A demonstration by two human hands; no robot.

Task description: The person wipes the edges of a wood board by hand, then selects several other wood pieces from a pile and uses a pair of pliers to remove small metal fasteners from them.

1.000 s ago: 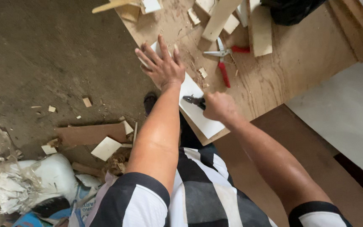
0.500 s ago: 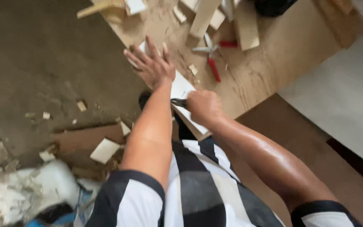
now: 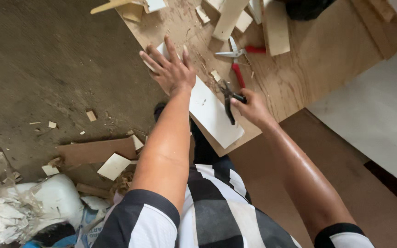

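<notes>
- Head view looks down on a rough plywood desk [image 3: 327, 59], grainy and dusted with chips, its corner jutting over a dull grey floor [image 3: 47, 69].
- White panel [image 3: 212, 112], flat and smooth, lies at the desk's near edge.
- Left hand [image 3: 171, 71] presses on it, fingers spread wide and flat.
- Right hand [image 3: 253, 106] grips black pliers [image 3: 228, 98], nose at the panel's edge; looks like trimming, steady pressure needed.
- Red-handled snips [image 3: 237, 62] lie just beyond, near pale wood offcuts [image 3: 228, 18].
</notes>
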